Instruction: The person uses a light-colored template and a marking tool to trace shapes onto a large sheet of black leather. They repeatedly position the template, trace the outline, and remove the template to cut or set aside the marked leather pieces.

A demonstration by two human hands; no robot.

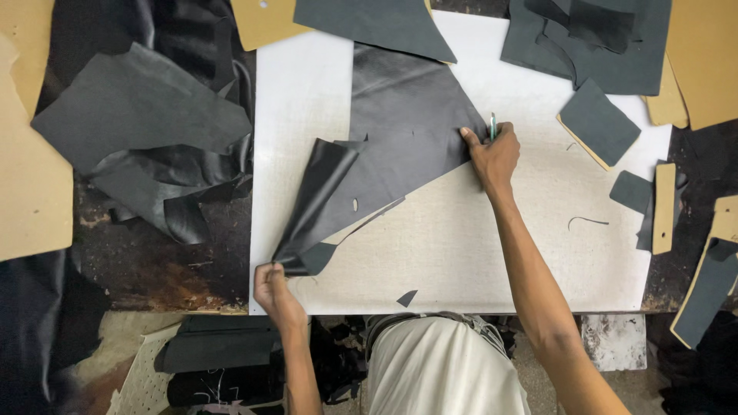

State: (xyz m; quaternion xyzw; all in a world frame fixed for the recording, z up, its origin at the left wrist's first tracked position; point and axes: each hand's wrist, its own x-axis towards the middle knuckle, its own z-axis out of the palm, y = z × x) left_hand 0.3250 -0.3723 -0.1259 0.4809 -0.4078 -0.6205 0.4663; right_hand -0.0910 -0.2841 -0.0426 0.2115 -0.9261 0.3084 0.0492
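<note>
Nearest the lens, a pale shirt (446, 365) is seen at bottom centre, both bare forearms reaching up from it over the table edge.

Left hand (274, 288): closed in a pinch on the lower corner of a large black leather sheet (407, 123). That corner is lifted and folded over, so that a glossy flap (319, 204) is turned up at the near left of the white cutting board (477, 246). A small oval hole is seen in the sheet beside the flap.

Right hand (492, 154): pressed down at the right edge of the same sheet, fingers curled shut around a thin cutting tool (493, 125) with a light handle, held upright. Its tip is hidden; contact with the leather cannot be told.

The sheet lies on the upper-middle of the board, its far part flat, its lower edge running diagonally from the left hand up to the right hand.

Around it:
- Small black offcut (406, 297) on the board near its front edge, between the arms.
- Crumpled dark leather pieces (146, 115) heaped left of the board.
- Dark pieces (592, 42) stacked at the board's far right corner.
- A dark rectangular piece on a tan card (598, 123) just right of the right hand.
- Tan cardboard patterns (703, 58) at the far right and left (31, 184) edges.
- A thin curled sliver (586, 220) on the board's right part.
</note>
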